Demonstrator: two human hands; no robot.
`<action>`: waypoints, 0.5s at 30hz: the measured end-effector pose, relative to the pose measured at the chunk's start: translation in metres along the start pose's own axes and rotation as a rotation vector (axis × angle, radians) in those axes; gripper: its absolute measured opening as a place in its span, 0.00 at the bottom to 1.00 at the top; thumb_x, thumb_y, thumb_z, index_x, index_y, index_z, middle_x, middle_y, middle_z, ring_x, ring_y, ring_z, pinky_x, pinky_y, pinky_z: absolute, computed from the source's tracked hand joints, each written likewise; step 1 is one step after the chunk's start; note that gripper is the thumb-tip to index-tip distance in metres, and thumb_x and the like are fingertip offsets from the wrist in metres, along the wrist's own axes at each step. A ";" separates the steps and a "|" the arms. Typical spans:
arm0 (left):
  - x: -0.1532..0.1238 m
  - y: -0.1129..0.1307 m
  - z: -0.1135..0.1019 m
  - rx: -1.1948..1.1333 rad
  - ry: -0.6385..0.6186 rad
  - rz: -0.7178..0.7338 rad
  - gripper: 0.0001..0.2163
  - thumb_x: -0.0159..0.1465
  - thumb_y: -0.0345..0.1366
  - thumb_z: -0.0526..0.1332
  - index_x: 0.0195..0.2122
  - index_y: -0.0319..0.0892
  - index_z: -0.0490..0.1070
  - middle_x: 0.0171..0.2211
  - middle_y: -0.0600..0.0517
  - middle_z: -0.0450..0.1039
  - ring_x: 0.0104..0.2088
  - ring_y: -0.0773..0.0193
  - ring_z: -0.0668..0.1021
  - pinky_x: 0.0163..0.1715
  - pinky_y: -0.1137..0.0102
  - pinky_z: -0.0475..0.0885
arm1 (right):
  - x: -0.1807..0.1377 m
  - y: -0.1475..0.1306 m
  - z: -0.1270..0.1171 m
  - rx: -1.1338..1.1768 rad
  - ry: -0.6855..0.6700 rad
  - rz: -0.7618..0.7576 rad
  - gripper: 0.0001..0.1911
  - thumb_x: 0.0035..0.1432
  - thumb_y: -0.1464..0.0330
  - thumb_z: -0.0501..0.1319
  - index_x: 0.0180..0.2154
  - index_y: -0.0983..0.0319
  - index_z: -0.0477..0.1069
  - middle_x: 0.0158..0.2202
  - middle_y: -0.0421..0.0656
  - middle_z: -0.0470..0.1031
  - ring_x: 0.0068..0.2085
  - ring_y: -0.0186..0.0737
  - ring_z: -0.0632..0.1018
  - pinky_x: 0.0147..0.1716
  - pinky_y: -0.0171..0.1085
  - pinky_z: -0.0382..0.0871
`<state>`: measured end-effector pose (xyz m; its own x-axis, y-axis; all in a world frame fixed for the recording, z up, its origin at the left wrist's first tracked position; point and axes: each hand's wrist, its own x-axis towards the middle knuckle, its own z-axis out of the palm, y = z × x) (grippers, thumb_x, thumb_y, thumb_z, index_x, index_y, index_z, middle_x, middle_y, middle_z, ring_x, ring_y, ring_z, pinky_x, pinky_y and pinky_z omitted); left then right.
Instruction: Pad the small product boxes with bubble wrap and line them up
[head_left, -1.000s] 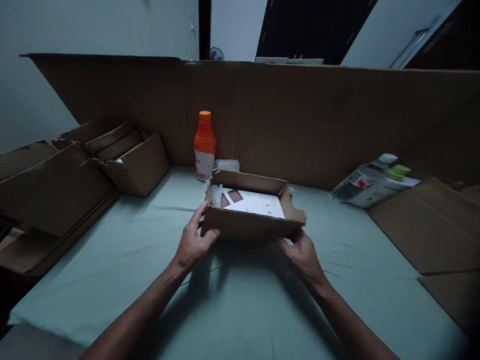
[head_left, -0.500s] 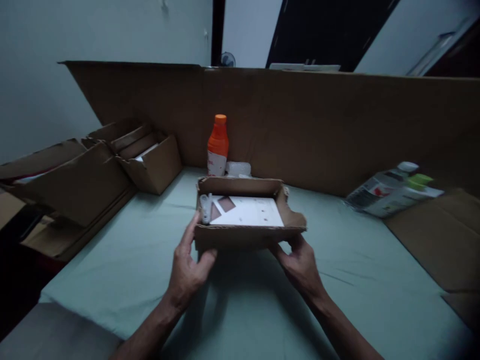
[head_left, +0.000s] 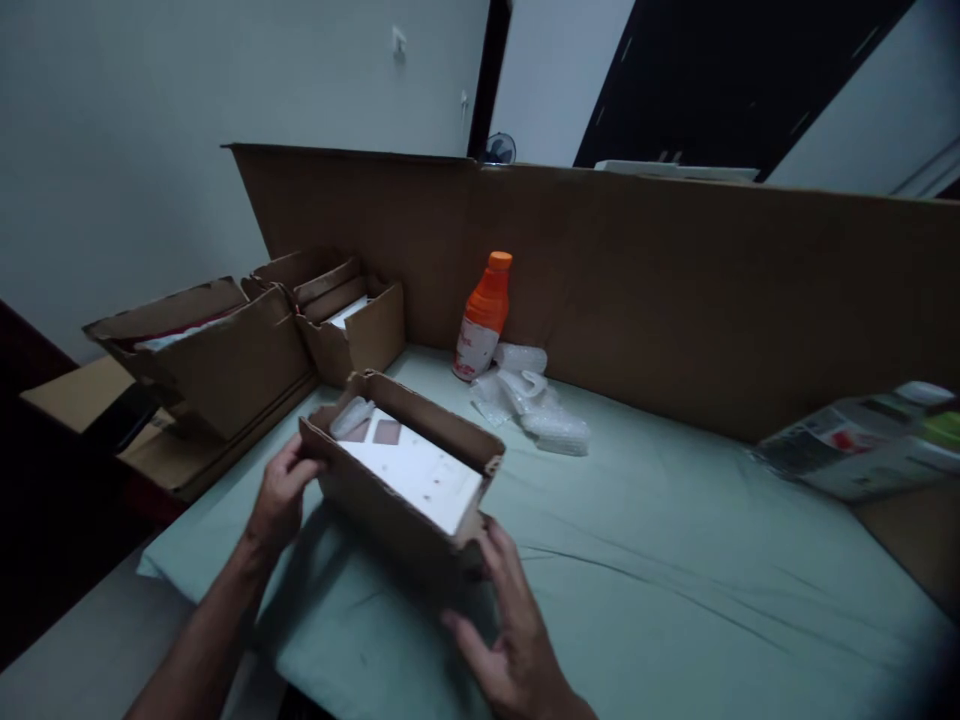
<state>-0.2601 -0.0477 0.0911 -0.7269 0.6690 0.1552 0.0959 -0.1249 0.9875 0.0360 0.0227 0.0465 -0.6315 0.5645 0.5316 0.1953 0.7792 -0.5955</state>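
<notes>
An open-topped brown cardboard box (head_left: 375, 505) is held tilted above the near left part of a desk covered in pale green cloth (head_left: 675, 540). Its left end is gripped by the left hand (head_left: 283, 492), with the fingers partly hidden. The right end is met by the fingers of the right hand (head_left: 514, 625), whose thumb is spread apart from the wall; whether a firm grip is made cannot be told. Within the box are contained a flat white panel with brown squares (head_left: 420, 475) and, at the left end, a translucent plastic piece (head_left: 351, 417). Beyond the box, crumpled clear bubble wrap (head_left: 541, 410) is seen beside an orange-capped bottle with a white label (head_left: 484, 318).
</notes>
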 end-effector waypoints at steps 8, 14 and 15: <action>0.029 -0.009 -0.036 0.145 0.246 -0.115 0.32 0.47 0.50 0.68 0.51 0.36 0.73 0.47 0.42 0.78 0.52 0.47 0.77 0.58 0.53 0.67 | 0.029 0.031 0.011 0.122 -0.093 0.128 0.27 0.61 0.71 0.61 0.62 0.56 0.65 0.59 0.51 0.71 0.57 0.48 0.76 0.52 0.44 0.77; -0.018 -0.021 -0.031 0.155 0.028 -0.178 0.29 0.53 0.52 0.67 0.51 0.38 0.73 0.52 0.40 0.78 0.53 0.47 0.78 0.59 0.53 0.68 | 0.060 0.045 0.038 0.336 -0.350 0.112 0.37 0.57 0.68 0.64 0.67 0.58 0.58 0.64 0.52 0.67 0.62 0.52 0.71 0.61 0.51 0.67; -0.024 -0.021 -0.032 0.146 0.003 -0.186 0.29 0.54 0.52 0.67 0.52 0.38 0.73 0.53 0.40 0.77 0.54 0.47 0.77 0.59 0.54 0.69 | 0.064 0.040 0.047 0.366 -0.375 0.098 0.35 0.58 0.68 0.63 0.66 0.58 0.59 0.63 0.51 0.68 0.62 0.52 0.71 0.62 0.51 0.67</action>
<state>-0.2668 -0.0843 0.0659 -0.7430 0.6686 -0.0299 0.0573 0.1081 0.9925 -0.0317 0.0779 0.0287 -0.8612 0.4419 0.2512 0.0346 0.5439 -0.8384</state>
